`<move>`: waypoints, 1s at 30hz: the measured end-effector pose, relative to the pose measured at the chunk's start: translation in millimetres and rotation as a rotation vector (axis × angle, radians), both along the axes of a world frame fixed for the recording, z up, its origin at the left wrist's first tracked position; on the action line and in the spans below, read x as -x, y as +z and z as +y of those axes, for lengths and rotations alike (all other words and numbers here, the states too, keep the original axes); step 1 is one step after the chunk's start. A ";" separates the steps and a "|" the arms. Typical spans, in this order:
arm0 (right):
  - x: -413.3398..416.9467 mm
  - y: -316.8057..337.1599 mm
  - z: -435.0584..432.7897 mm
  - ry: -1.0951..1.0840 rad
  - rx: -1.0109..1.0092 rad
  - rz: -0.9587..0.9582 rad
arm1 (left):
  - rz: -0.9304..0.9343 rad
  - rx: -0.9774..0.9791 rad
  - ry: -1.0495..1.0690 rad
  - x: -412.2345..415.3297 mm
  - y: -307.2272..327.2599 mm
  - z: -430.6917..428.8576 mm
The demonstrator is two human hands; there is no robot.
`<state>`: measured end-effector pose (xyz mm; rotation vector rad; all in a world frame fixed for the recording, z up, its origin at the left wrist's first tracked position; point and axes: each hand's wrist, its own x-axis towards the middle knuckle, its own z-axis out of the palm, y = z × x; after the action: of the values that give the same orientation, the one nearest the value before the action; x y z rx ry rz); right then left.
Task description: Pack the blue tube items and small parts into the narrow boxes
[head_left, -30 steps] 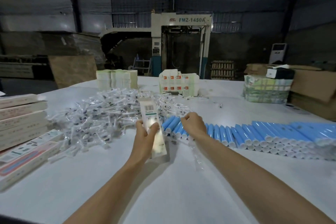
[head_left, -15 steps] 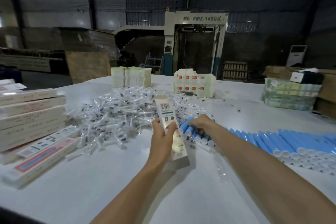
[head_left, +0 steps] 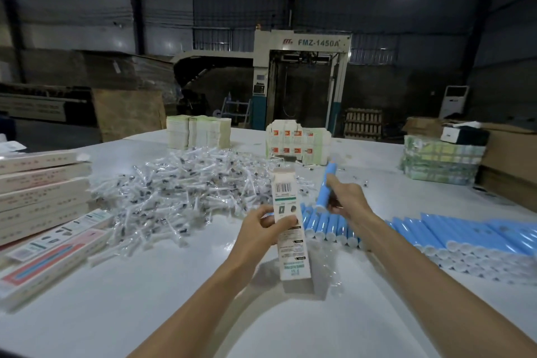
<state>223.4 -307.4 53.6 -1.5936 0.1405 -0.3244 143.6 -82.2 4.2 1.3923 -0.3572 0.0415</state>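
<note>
Lifted now, one blue tube [head_left: 326, 186] in right hand [head_left: 345, 197].

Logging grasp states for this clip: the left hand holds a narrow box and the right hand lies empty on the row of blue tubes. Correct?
Not quite. The right hand is not empty: it grips one blue tube, held up above the row of blue tubes. The left hand does hold the narrow box. The head view shows this.
</note>
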 end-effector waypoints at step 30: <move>122.4 46.2 -2.1 0.123 0.425 -0.242 | -0.289 -0.323 -0.151 36.5 4.7 -31.8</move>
<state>101.0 -309.5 99.9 -1.9560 -0.2275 -0.4698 107.2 -114.0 9.0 1.6783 -0.7340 0.0629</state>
